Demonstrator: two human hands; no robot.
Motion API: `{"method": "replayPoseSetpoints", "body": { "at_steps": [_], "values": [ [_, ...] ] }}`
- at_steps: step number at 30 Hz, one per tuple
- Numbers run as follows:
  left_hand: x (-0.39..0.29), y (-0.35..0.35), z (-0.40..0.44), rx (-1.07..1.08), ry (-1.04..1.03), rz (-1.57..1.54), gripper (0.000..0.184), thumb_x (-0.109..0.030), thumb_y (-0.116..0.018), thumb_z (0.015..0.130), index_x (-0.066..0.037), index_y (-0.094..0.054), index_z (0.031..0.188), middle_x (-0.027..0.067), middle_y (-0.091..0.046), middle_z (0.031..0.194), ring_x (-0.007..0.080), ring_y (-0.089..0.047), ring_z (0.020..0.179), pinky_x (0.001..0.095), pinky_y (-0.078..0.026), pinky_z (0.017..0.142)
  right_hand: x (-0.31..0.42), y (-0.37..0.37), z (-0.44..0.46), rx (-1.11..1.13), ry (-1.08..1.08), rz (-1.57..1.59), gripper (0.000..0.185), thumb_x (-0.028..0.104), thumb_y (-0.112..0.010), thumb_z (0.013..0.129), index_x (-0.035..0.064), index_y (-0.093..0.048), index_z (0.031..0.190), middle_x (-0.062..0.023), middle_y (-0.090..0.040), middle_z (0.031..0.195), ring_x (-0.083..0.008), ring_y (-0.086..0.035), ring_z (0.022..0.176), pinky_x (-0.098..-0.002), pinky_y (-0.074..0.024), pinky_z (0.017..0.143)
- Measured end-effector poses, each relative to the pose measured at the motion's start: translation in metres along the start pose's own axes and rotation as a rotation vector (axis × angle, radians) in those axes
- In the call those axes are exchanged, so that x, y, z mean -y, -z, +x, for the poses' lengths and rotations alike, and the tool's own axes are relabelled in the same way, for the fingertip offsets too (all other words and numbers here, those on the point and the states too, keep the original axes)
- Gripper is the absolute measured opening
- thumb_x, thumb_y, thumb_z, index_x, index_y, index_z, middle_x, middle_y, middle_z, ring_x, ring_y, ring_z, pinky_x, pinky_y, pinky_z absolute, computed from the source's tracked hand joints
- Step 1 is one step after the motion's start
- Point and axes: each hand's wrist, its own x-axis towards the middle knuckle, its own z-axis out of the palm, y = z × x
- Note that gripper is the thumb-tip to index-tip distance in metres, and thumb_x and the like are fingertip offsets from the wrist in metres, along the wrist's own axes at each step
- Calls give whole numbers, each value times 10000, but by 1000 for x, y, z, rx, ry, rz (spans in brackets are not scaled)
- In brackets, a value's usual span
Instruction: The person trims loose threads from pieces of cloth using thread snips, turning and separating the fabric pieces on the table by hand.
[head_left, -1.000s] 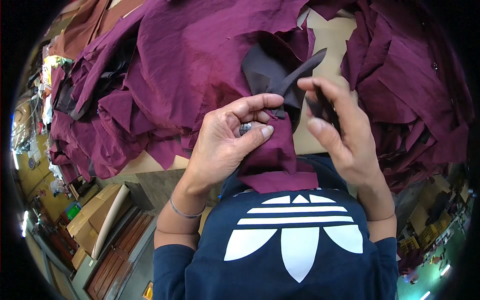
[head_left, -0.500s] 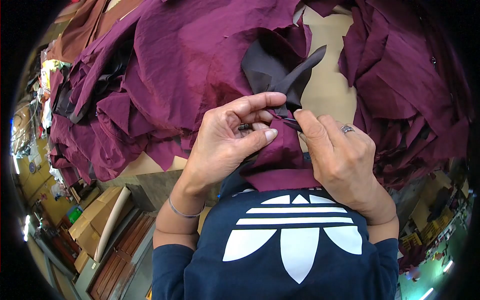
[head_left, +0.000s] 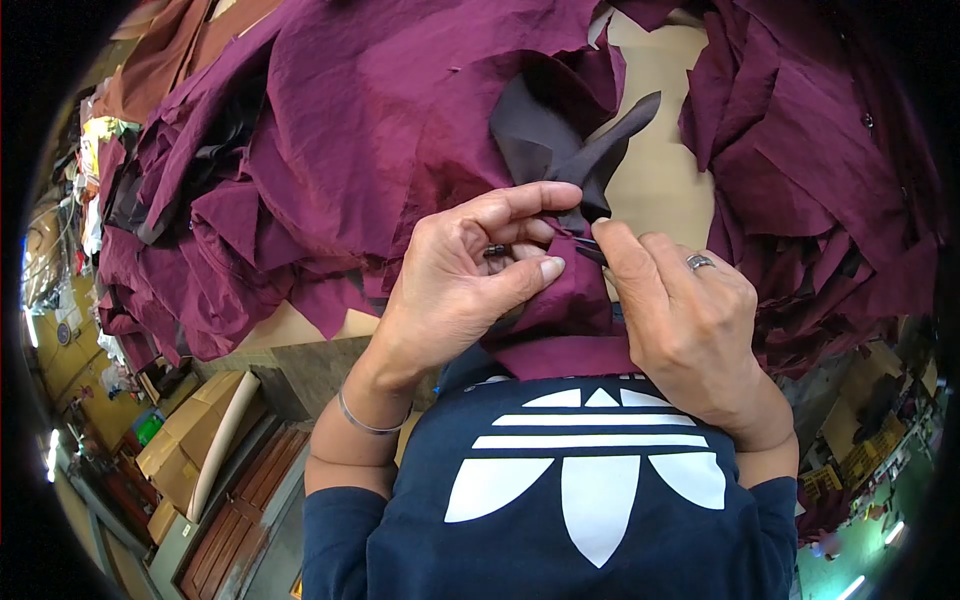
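- The maroon strip (head_left: 583,295) is held in front of the person's shirt (head_left: 600,395), at the near edge of the tan surface (head_left: 655,140), its lower end hanging by the shirt's white print.
- At its upper end it is met by the dark grey cloth (head_left: 535,135), which is spread upward in two flaps.
- The strip's upper part is gripped by the left hand (head_left: 455,265), thumb in front and the other fingers curled, the index finger reaching over the join.
- A small dark pointed tool (head_left: 592,252) is gripped in the closed right hand (head_left: 690,315), its tips laid at the strip just below the join; its full shape is covered by the fingers.
- A ring (head_left: 700,262) is worn on the right hand, a bracelet (head_left: 370,425) on the left wrist.
- The tan surface is flanked by a large maroon cloth (head_left: 370,110) and a maroon heap (head_left: 800,200).
- Brown cloth (head_left: 175,55) is seen at the upper left, cardboard boxes (head_left: 190,430) and a pale tube (head_left: 220,450) lower down.
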Motion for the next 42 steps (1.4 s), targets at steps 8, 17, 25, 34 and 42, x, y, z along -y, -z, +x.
{"method": "replayPoseSetpoints", "body": {
  "at_steps": [8,17,25,34,42],
  "values": [
    [2,-2,0,5,-16,1,429,74,-627,705,47,-535,1123,53,-574,938,48,-527,789,150,-464,712,2,-2,1,0,8,-5,316,14,-580,738,0,-543,1051,-65,-497,682,-163,-496,502,-270,-369,446],
    [4,-4,1,6,-28,7,432,75,-628,704,46,-535,1125,45,-567,902,47,-520,758,146,-453,688,2,-5,1,-17,25,-21,339,-2,-568,703,-18,-543,1042,-64,-477,675,-151,-493,500,-270,-384,446],
    [6,-3,0,16,-15,29,428,73,-629,710,40,-529,1125,39,-563,878,40,-519,726,140,-446,677,2,-7,0,-20,41,-32,365,13,-570,667,-6,-556,1031,-66,-473,668,-162,-501,503,-284,-397,454],
    [6,-5,-2,-27,-88,-14,340,63,-591,737,12,-497,1059,42,-500,878,38,-450,689,153,-396,626,-23,-3,-3,-78,-346,743,319,22,-655,705,15,-525,996,-96,-589,804,-116,-571,649,-213,-445,574],
    [18,-16,-3,-135,-589,1149,352,19,-545,668,-43,-537,1015,131,-498,914,262,-566,652,350,-480,557,-30,-3,16,-354,-330,1156,214,-11,-603,734,32,-478,902,-19,-501,779,-50,-440,667,-177,-365,607]
  ]
}}
